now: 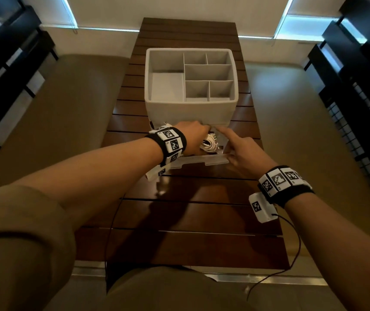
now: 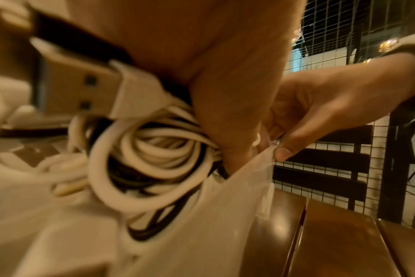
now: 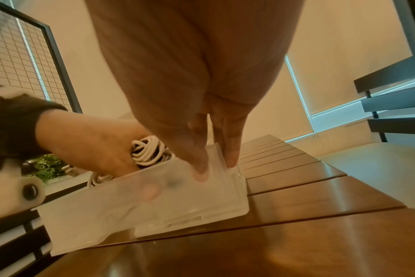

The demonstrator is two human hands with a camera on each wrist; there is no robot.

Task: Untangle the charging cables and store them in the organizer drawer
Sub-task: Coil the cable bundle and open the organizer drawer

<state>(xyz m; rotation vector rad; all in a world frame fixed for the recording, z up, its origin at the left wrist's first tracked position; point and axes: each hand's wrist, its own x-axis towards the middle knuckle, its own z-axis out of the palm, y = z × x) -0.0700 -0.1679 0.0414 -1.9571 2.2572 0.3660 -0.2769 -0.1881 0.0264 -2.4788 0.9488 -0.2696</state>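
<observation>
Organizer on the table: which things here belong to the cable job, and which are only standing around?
Belong to the job:
- coiled cables
- open translucent drawer
- white organizer
- left hand, holding the cables
- right hand, at the drawer's corner

Only around:
- wooden slat table
- wire grid panel

Our left hand (image 1: 196,136) curls round the cables (image 1: 208,144); our right hand (image 1: 244,153) pinches the drawer (image 3: 166,196) corner, forefinger straight.
</observation>
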